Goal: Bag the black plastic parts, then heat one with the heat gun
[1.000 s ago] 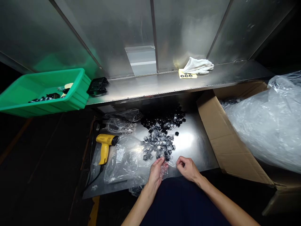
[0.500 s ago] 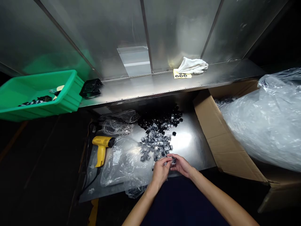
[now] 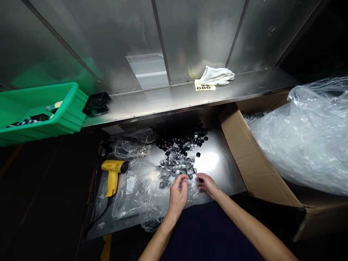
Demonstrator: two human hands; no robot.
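My right hand [image 3: 208, 186] is closed on a small black plastic part [image 3: 200, 180], held between thumb and fingers above the front of the metal worktop. My left hand [image 3: 178, 194] is beside it, a short gap apart, with fingers curled and thumb drawn in; whatever those fingertips pinch, if anything, is too small to make out. Just beyond both hands lies a heap of small clear-wrapped parts [image 3: 176, 161]. Behind that heap spreads a pile of small black parts [image 3: 181, 141]. A clear plastic bag [image 3: 146, 194] covers the worktop left of my left hand.
A yellow heat gun [image 3: 112, 174] lies at the left, near a bag of small metal pieces [image 3: 133, 148]. On the raised shelf are a green bin [image 3: 67, 112], a black part [image 3: 96, 104] and a white glove [image 3: 217, 75]. A cardboard box [image 3: 250, 159] with plastic wrap [image 3: 304, 134] stands right.
My hands, together before, have come apart. The left one moved slightly left, while the black part shows in my right. The whole view has shifted a little.
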